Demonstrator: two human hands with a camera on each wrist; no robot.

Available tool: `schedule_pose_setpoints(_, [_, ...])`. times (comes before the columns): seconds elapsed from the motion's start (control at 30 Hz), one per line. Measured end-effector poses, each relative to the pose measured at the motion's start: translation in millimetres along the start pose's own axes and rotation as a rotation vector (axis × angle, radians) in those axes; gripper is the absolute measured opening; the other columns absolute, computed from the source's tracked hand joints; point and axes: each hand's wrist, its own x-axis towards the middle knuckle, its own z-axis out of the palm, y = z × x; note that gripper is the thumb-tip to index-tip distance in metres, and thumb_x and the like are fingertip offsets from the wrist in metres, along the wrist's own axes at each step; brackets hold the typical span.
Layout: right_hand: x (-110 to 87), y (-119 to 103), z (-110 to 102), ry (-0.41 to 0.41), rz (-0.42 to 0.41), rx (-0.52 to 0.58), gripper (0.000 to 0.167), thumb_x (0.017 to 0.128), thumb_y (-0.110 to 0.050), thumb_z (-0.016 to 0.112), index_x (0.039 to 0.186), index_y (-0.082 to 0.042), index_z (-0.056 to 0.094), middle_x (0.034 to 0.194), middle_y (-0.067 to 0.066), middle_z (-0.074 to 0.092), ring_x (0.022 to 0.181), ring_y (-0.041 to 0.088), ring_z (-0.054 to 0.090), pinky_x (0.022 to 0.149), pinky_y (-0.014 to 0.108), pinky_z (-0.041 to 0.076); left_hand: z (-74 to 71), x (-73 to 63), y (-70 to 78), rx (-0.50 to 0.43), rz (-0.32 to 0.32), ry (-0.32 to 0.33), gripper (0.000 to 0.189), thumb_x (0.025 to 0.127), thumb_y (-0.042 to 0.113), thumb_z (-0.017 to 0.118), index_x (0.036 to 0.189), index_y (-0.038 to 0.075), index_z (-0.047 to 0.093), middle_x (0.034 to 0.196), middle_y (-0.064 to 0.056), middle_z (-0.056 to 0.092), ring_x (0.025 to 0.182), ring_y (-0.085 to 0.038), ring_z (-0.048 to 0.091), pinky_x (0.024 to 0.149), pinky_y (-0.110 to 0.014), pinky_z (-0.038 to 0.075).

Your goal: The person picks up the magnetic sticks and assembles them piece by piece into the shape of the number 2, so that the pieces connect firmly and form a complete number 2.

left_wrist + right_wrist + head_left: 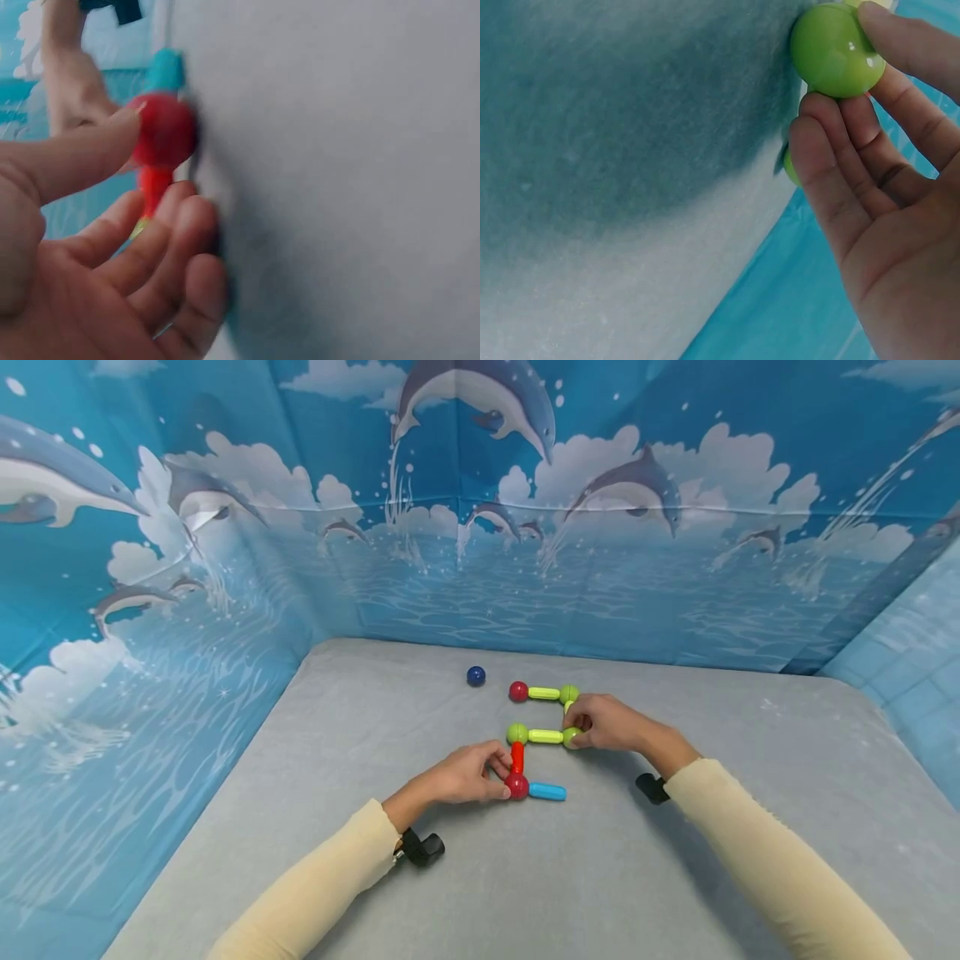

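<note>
Balls and rods of a building toy are joined into a zigzag on the table. At its near end my left hand point(471, 772) pinches a red ball point(517, 786), thumb against it and fingers beside the red rod point(517, 757). From that ball a blue rod point(547, 791) points right. My right hand point(611, 723) holds a green ball point(837, 51) between thumb and fingers at the chain's right corner. A yellow-green rod point(545, 737) links it to another green ball point(517, 733). Beyond lie a third green ball point(569, 694), another rod point(543, 693) and a red ball point(518, 692).
A loose dark blue ball point(476, 676) lies left of the chain's far end. The grey table point(390, 710) meets a dolphin-print curtain point(420, 585) at its back and left sides. Each wrist wears a small black camera point(422, 848).
</note>
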Motion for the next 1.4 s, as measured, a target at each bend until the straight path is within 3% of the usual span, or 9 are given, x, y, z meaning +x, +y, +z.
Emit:
schedule_pose_setpoints(0.13, [-0.7,-3,0,0.001,-0.004,0.007,0.014,0.085,-0.009,0.076,0.098,-0.011,0.074,0.095,0.004,0.064,0.083,0.013,0.056,0.075,0.029,0.05,-24.1,11.6,-0.1,0.026,-0.045,0.041,0.03,0.09,0.015,0.071,0.117,0.006,0.06,0.106,-0.007,0.066,0.08,-0.015,0.061,0.067,-0.023,0.052])
schedule_pose_setpoints(0.27, [-2.0,-4,-1,0.007,0.003,0.012,0.013,0.085,-0.009,0.076,0.097,-0.011,0.073,0.095,0.004,0.064,0.083,0.014,0.056,0.075,0.029,0.049,-52.8,36.1,-7.9,0.046,-0.111,0.23,0.029,0.094,0.017,0.067,0.12,0.005,0.061,0.111,-0.009,0.067,0.081,-0.021,0.066,0.07,-0.03,0.054])
schedule_pose_setpoints(0.4, [-3.4,-2,0,0.007,0.008,0.024,0.013,0.084,-0.009,0.076,0.097,-0.011,0.074,0.095,0.005,0.064,0.083,0.014,0.056,0.074,0.029,0.05,-71.8,59.3,-26.0,0.082,-0.186,0.409,0.031,0.096,0.019,0.065,0.124,0.007,0.061,0.121,-0.011,0.065,0.104,-0.027,0.063,0.088,-0.04,0.052])
schedule_pose_setpoints(0.57, [-4.1,2,5,0.002,0.016,0.039,0.013,0.086,-0.011,0.075,0.098,-0.012,0.074,0.096,0.005,0.065,0.084,0.014,0.056,0.075,0.029,0.049,-80.3,78.7,-45.2,0.125,-0.249,0.483,0.039,0.096,0.017,0.064,0.135,0.01,0.058,0.141,-0.011,0.055,0.133,-0.029,0.051,0.109,-0.045,0.044])
schedule_pose_setpoints(0.67, [-4.2,3,5,0.02,0.025,0.042,0.012,0.086,-0.011,0.075,0.098,-0.012,0.073,0.098,0.005,0.065,0.085,0.015,0.057,0.076,0.031,0.05,-83.5,88.3,-46.2,0.112,-0.216,0.483,0.047,0.097,0.015,0.062,0.142,0.014,0.052,0.152,-0.01,0.045,0.142,-0.03,0.042,0.115,-0.049,0.037])
schedule_pose_setpoints(0.8, [-4.4,3,4,0.031,0.035,0.053,0.011,0.086,-0.011,0.076,0.096,-0.013,0.073,0.099,0.005,0.065,0.088,0.016,0.059,0.08,0.034,0.052,-82.3,98.1,-44.0,0.092,-0.196,0.431,0.054,0.098,0.017,0.061,0.149,0.018,0.045,0.159,-0.01,0.037,0.149,-0.032,0.033,0.12,-0.051,0.031])
schedule_pose_setpoints(1.03, [-3.9,4,3,0.028,0.025,0.079,0.011,0.086,-0.012,0.076,0.097,-0.013,0.073,0.101,0.006,0.065,0.092,0.017,0.062,0.083,0.037,0.054,-74.2,102.4,-42.5,0.159,-0.251,0.417,0.042,0.098,0.021,0.063,0.139,0.019,0.058,0.146,-0.005,0.056,0.141,-0.027,0.046,0.118,-0.045,0.035])
schedule_pose_setpoints(1.2, [-4.1,4,3,0.027,0.024,0.08,0.012,0.086,-0.012,0.076,0.098,-0.013,0.073,0.101,0.006,0.065,0.092,0.017,0.061,0.083,0.036,0.054,-72.5,101.0,-42.1,0.133,-0.252,0.434,0.04,0.097,0.019,0.065,0.136,0.017,0.06,0.142,-0.007,0.059,0.137,-0.027,0.05,0.116,-0.045,0.038])
schedule_pose_setpoints(1.4, [-5.5,4,3,0.015,0.04,0.08,0.014,0.087,-0.013,0.075,0.1,-0.012,0.072,0.102,0.007,0.065,0.091,0.017,0.06,0.081,0.035,0.053,-71.1,93.6,-42.5,0.127,-0.21,0.385,0.039,0.096,0.016,0.066,0.135,0.016,0.061,0.139,-0.01,0.06,0.132,-0.028,0.053,0.11,-0.044,0.044])
